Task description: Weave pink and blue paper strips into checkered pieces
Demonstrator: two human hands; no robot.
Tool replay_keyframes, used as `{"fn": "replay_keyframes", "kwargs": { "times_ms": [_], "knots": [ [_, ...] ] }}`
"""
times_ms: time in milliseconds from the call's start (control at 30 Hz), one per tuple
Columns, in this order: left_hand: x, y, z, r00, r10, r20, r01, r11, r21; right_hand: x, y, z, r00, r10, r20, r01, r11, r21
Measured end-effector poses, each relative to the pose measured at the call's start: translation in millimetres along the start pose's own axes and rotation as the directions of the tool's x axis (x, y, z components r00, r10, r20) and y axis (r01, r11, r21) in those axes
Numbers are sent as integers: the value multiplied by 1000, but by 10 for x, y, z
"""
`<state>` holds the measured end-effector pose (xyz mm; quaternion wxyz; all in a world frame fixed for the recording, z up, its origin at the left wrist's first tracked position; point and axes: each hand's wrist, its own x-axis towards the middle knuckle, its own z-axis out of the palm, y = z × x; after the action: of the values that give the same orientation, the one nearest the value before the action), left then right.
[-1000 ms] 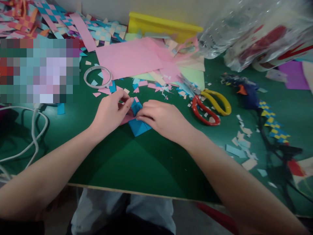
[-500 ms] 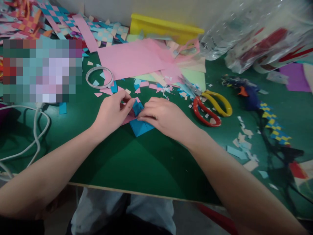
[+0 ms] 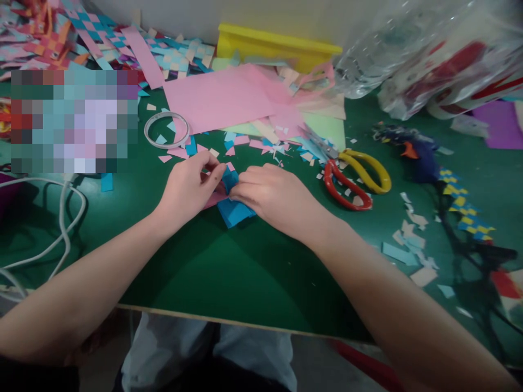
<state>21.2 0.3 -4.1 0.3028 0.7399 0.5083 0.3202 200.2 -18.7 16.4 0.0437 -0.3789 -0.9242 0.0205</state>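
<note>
Barely anything's moved since a second ago, my right hand [image 3: 273, 197] just bunched the blue paper piece [image 3: 234, 209] up a bit. Both hands pinch it low on the green surface [image 3: 229, 272], left hand [image 3: 188, 185] gripping its pink edge. Red-and-yellow scissors [image 3: 356, 177] lie just right, tape ring [image 3: 165, 129] behind.

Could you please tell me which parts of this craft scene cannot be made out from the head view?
- Blue paper piece: its middle is hidden under the left hand and right hand.
- Pixelated patch: whatever lies there is blurred out.
- Dark tool right of the scissors: too blurred to identify.
- Clear plastic bag: cut off by the top edge.
</note>
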Motion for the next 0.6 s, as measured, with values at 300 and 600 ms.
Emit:
{"fn": "replay_keyframes", "kwargs": {
  "times_ms": [300, 600],
  "knots": [
    [2, 5, -10, 1000, 12, 3, -12, 1000, 19, 9, 38, -49, 998, 35, 50, -40, 992, 116],
    [3, 0, -1, 1000, 3, 3, -3, 1000, 5, -12, 23, 47, 998, -7, -69, 8, 1000, 18]
  ]
}}
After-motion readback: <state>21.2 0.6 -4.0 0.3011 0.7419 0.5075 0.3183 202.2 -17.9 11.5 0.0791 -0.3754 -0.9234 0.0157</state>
